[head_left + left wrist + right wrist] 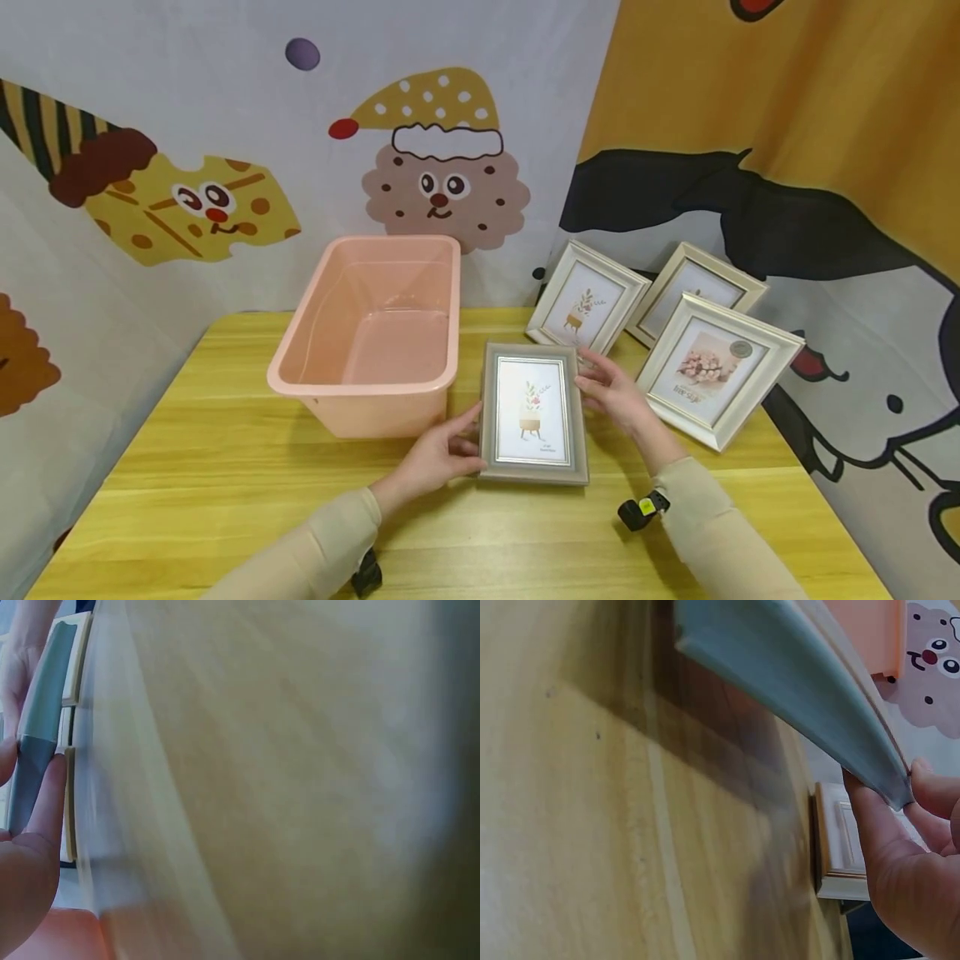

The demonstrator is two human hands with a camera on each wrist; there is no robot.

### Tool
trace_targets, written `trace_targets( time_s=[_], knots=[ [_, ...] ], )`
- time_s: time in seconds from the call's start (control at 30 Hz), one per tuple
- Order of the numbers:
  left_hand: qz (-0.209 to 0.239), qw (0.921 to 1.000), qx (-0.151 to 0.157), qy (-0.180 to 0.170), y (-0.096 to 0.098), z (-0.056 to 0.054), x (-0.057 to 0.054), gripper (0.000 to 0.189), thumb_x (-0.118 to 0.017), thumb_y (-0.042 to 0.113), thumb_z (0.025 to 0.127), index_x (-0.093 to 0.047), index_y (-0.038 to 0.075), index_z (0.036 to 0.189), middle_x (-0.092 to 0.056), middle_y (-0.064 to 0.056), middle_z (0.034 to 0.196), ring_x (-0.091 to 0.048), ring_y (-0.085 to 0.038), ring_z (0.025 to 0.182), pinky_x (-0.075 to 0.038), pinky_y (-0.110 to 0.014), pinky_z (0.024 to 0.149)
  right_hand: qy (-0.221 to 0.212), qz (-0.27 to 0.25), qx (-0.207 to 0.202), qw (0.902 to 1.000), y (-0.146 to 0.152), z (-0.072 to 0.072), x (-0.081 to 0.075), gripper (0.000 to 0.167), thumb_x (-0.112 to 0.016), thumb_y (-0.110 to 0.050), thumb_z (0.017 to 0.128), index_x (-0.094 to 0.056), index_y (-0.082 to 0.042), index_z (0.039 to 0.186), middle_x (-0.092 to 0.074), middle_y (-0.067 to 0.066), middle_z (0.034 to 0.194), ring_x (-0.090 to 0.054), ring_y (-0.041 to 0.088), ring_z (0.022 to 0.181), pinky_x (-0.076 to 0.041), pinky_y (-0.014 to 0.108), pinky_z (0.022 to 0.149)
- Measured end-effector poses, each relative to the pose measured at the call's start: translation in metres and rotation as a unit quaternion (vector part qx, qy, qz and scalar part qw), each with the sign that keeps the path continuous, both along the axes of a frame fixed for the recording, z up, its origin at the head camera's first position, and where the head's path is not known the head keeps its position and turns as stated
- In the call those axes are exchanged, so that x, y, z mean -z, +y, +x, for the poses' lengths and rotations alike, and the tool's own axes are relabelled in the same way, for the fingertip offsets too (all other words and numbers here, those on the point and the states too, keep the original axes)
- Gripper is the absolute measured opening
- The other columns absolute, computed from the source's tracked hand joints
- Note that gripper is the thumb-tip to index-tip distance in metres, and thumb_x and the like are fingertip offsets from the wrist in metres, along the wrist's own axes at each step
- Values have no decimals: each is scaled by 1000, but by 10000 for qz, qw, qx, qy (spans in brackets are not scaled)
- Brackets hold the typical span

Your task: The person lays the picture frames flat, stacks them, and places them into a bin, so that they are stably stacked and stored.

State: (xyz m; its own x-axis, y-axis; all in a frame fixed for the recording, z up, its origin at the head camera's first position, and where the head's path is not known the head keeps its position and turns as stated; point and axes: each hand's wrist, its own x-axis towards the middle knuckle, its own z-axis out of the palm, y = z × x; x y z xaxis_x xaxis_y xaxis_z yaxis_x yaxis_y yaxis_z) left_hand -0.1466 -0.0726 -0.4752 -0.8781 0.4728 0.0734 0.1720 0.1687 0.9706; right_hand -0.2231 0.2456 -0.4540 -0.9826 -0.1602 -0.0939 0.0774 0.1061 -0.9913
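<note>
A grey-brown picture frame with a potted-plant print is held between both hands, raised off the table in the wrist views. My left hand pinches its left edge near the lower corner, thumb and fingers on either side. At the upper right corner, my right hand grips the edge between thumb and fingers. The right wrist view shows the frame's side tilted above the wood, with a shadow below it. In the left wrist view the frame appears edge-on.
A pink plastic basin stands to the left on the wooden table. Behind my right hand stand three pale picture frames: one with a plant print, one at the back and one with a flower print. A cartoon-printed cloth hangs behind.
</note>
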Motion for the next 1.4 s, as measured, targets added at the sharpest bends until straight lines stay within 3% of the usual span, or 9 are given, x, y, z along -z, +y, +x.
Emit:
trace_targets(
  time_s=[0.2, 0.33, 0.6, 0.7, 0.87, 1.17, 1.4],
  knots=[
    [-67, 10000, 15, 6, 0, 1, 5, 85, -76, -3, 84, -29, 0, 154, -57, -30, 128, -67, -31, 97, -57, -22, 69, -139, -118, -16, 9998, -2, -3, 8, 62, -56, 0, 99, -30, -3, 154, -50, 18, 126, -60, 7, 89, -56, 24, 74],
    [-94, 9999, 4, -66, -1, 1, 6, 85, -77, -2, 84, -29, 1, 154, -57, -31, 127, -66, -31, 96, -55, -20, 62, -270, -78, -49, 9996, -3, -4, 12, 62, -56, 0, 99, -29, -3, 154, -48, 23, 131, -61, 8, 91, -58, 27, 78],
    [-297, 9995, 18, 67, 0, 0, 9, 87, -78, -1, 82, -29, 0, 154, -55, -30, 131, -68, -26, 91, -56, -22, 70, -440, -64, -417, 9981, 1, -6, 20, 66, -55, 2, 98, -24, -5, 157, -40, 28, 136, -62, 13, 94, -58, 35, 84],
    [-294, 9995, 47, 139, 0, 0, 10, 86, -78, -2, 82, -29, -2, 153, -44, -31, 143, -68, -23, 88, -57, -22, 70, -460, -31, -444, 9979, 1, -7, 21, 66, -55, 3, 98, -24, -5, 156, -40, 28, 135, -62, 14, 95, -58, 35, 85],
    [-134, 9996, 97, 221, 1, 0, 10, 84, -76, -7, 82, -28, -7, 151, -25, -30, 155, -68, -23, 88, -58, -23, 75, -351, 210, -426, 9983, 0, -7, 21, 64, -57, 1, 98, -27, -4, 155, -42, 29, 134, -62, 16, 98, -57, 35, 86],
    [-273, 9996, 98, 43, 1, -3, 12, 85, -76, -4, 83, -28, -3, 153, -24, -24, 158, -67, -23, 91, -56, -22, 72, 6, 761, -457, 9961, -1, -9, 26, 58, -59, -3, 99, -34, 4, 151, -49, 33, 132, -61, 21, 102, -57, 34, 85],
    [-508, 9987, -7, -21, 1, -6, 7, 85, -78, -2, 83, -30, -1, 153, -35, -22, 154, -65, -23, 92, -55, -21, 66, 112, 996, -320, 9945, -4, -8, 26, 56, -60, -6, 99, -38, 4, 149, -51, 33, 133, -61, 32, 110, -57, 36, 87]
  ],
)
